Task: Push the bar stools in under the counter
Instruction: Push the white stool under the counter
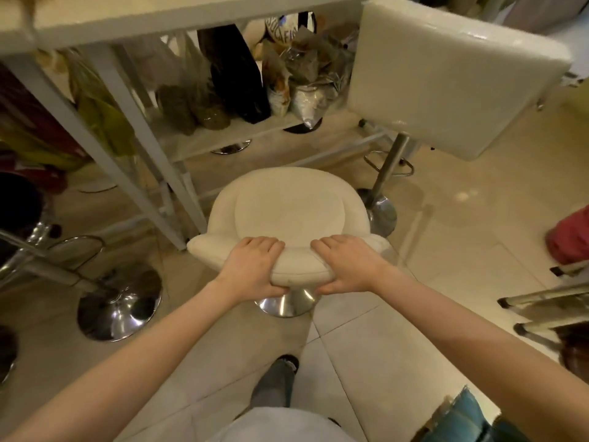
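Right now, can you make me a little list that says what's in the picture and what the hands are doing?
left hand: grips the backrest of the round stool
right hand: grips the same backrest
round stool: mostly out from under the counter
square stool: to the right, beside the counter
chrome base: another stool's, on the left
shelf: bags under the counter

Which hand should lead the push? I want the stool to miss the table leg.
Probably the left hand: the stool sits beside the table leg on its left, so steering right helps. Right hand grips too.
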